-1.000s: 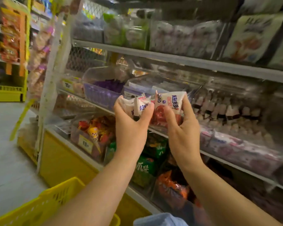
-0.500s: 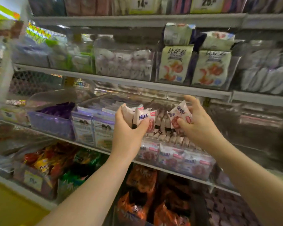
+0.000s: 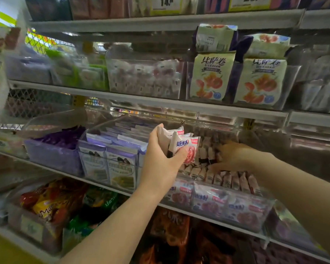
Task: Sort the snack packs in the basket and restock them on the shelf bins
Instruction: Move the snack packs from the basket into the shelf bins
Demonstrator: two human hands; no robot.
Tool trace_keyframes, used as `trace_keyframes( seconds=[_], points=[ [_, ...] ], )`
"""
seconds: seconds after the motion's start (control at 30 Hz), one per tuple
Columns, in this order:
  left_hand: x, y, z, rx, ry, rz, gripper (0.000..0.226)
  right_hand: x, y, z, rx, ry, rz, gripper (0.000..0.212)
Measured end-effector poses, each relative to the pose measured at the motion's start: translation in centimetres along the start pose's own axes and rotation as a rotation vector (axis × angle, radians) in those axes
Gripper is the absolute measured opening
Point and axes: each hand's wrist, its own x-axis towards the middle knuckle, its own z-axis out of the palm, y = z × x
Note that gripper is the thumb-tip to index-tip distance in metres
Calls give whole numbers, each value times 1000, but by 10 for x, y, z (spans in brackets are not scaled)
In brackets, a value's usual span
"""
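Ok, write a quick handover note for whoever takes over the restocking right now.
Left hand grips a few white snack packs, held up at the clear bin.
Right hand is down in that bin among matching packs; too blurred to tell if it holds one.
Done: the bin holds rows of these packs.
Left: bin the packs from the left hand; the basket is out of view.
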Motion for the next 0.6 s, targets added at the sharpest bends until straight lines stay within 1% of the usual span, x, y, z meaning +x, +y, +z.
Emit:
trace_keyframes(
  seconds=[0.1, 0.2, 0.23, 0.27, 0.33, 0.4, 0.47, 0.5, 0.53, 0.6],
  points=[
    [6, -6, 1, -1, -32, -14, 82, 6, -6, 1, -72, 64, 9, 74],
    [11, -9, 3, 5, -49, -16, 82, 10, -12, 1, -34, 160, 41, 59],
    [13, -9, 4, 10, -51, -11, 81, 11, -13, 3, -1, 204, 59, 59],
    [13, -8, 5, 13, -55, -4, 81, 11, -13, 6, 40, 247, 84, 65],
    [14, -8, 6, 16, -69, 18, 80, 9, -15, 12, 122, 283, 119, 82],
    [14, -9, 6, 14, -93, 44, 80, 8, -14, 13, 169, 249, 107, 95],
    [14, -10, 7, 5, -123, 55, 80, 6, -8, 5, 183, 129, 94, 100],
    [15, -10, 7, -3, -137, 56, 80, 5, -4, 1, 201, 56, 81, 97],
    [15, -11, 8, -11, -149, 57, 80, 3, 1, -2, 224, 2, 57, 89],
    [17, -11, 10, -27, -160, 59, 79, 1, 8, -3, 236, -11, -14, 69]
  ],
)
